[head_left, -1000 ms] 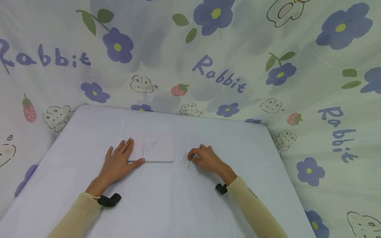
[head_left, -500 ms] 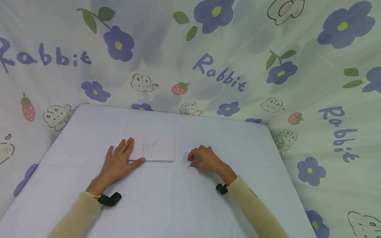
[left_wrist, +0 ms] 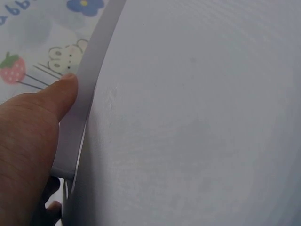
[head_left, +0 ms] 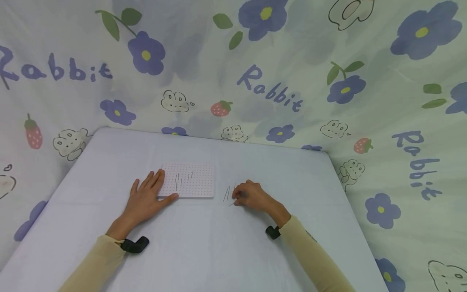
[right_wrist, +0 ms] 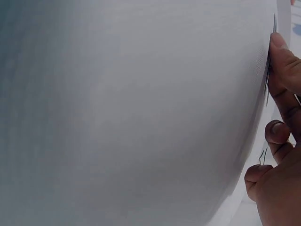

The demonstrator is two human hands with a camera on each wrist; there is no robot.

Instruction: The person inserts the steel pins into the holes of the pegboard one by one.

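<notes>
A white board (head_left: pixel 202 187) dotted with small holes lies on the table, left of centre. My left hand (head_left: pixel 144 205) rests at its left side, fingers spread and straight, thumb (left_wrist: pixel 63 92) along the near edge. Several thin dark needles (head_left: pixel 188 176) stand up from the board's face. To the right of the board, my right hand (head_left: pixel 253 196) is curled low over the table, pinching a thin needle (head_left: pixel 231 204) at its thumb and fingertips. Other needles (head_left: pixel 228 194) lie just left of its fingers. In the right wrist view, a needle tip (right_wrist: pixel 275 22) pokes out past a fingertip.
A white cloth covers the table (head_left: pixel 204 251). Behind it and along both sides hangs a curtain (head_left: pixel 204 81) printed with flowers and rabbits. A black wrist strap device (head_left: pixel 135 245) sits on the left wrist, another (head_left: pixel 273 232) on the right.
My right thumb and fingers have shifted slightly and drawn closer together. The needle at them has turned from steep to nearly flat across. My left hand and the board stay put.
</notes>
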